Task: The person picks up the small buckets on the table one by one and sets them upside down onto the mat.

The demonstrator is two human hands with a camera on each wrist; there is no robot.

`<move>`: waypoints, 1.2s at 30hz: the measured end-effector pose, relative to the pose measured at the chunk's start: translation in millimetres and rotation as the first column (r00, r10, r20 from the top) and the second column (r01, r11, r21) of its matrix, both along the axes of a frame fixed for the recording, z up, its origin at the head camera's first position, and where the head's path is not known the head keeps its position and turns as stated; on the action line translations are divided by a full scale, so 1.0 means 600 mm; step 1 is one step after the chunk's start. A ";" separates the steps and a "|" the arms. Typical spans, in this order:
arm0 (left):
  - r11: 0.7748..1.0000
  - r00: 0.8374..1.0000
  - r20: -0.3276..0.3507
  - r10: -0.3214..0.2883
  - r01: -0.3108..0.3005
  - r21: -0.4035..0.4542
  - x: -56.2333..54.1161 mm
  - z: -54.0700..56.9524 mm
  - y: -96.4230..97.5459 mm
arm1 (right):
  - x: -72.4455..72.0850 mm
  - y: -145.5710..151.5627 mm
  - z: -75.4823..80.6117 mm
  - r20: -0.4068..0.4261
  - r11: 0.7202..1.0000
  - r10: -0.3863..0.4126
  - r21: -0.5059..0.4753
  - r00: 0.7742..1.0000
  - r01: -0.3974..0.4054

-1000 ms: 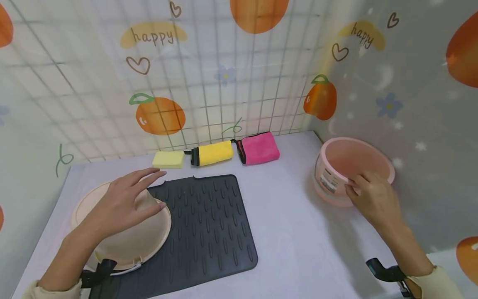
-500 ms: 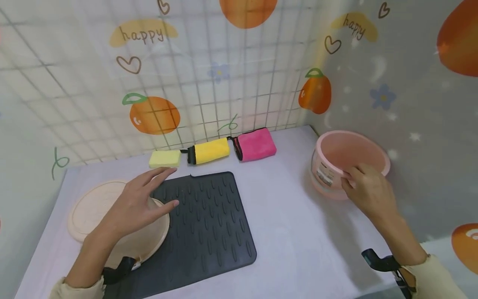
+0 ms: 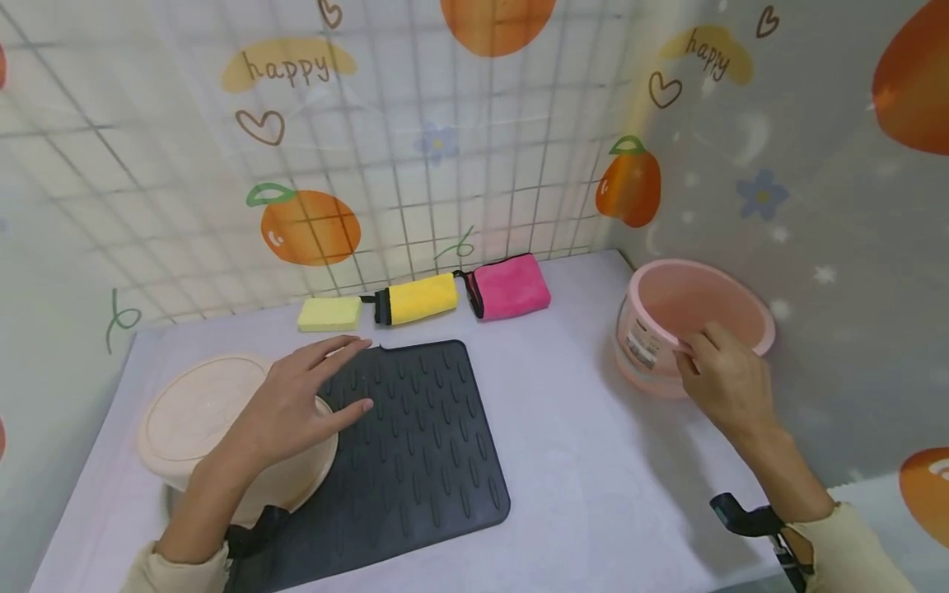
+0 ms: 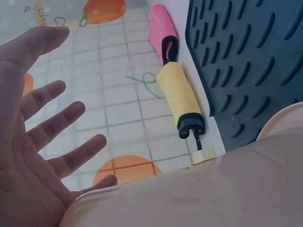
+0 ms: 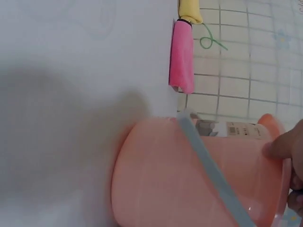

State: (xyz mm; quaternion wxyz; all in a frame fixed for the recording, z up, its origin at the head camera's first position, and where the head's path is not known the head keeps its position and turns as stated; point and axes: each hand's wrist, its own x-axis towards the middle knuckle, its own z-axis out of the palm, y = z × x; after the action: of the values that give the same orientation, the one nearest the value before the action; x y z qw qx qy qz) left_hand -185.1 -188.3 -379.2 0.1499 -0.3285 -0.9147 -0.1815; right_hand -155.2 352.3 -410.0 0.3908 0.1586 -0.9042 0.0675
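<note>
A beige bucket (image 3: 203, 408) stands bottom up on the left part of a dark ribbed drying mat (image 3: 423, 445). Over its right side is my left hand (image 3: 289, 412), fingers spread and holding nothing. In the left wrist view the bucket's side (image 4: 189, 198) fills the bottom; whether the hand touches it, I cannot tell. At the right, my right hand (image 3: 730, 383) pinches the rim of an upright pink bucket (image 3: 682, 301). The right wrist view shows the thumb (image 5: 280, 146) against its outer wall and a pale handle (image 5: 208, 165) hanging down.
Along the back wall lie a pale yellow sponge (image 3: 329, 315), a rolled yellow cloth (image 3: 423, 299) and a folded pink cloth (image 3: 510, 288). White tabletop (image 3: 578, 428) stretches between the mat and the pink bucket. Patterned walls (image 3: 445, 189) border the table behind and to the right.
My left hand has moved rightward, from over the beige bucket towards the mat. The right hand keeps its pinch on the pink bucket's rim. The head view has shifted slightly.
</note>
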 end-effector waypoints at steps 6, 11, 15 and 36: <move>1.000 1.000 -0.019 0.004 -0.004 0.004 0.000 0.004 0.002 | -0.005 -0.007 0.019 -0.029 0.998 -0.009 -0.056 1.000 0.007; 1.000 1.000 -0.013 -0.012 0.013 0.013 -0.005 0.005 0.010 | -0.009 -0.013 0.030 -0.066 0.993 -0.006 -0.119 0.998 -0.001; 1.000 1.000 -0.008 -0.014 0.014 0.016 -0.008 0.006 0.016 | -0.011 -0.019 0.036 -0.092 0.983 0.008 -0.179 0.996 -0.025; 1.000 0.998 0.056 -0.005 0.005 0.013 0.006 -0.007 0.025 | 0.009 -0.051 0.042 -0.118 0.908 0.043 -0.410 0.992 -0.088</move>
State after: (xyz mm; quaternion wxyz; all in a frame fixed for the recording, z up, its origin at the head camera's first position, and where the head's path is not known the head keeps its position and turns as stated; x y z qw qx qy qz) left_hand -181.7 -173.3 -383.4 0.1261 -0.3246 -0.9165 -0.1969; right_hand -149.9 322.0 -385.0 0.4606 0.1059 -0.8414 0.2621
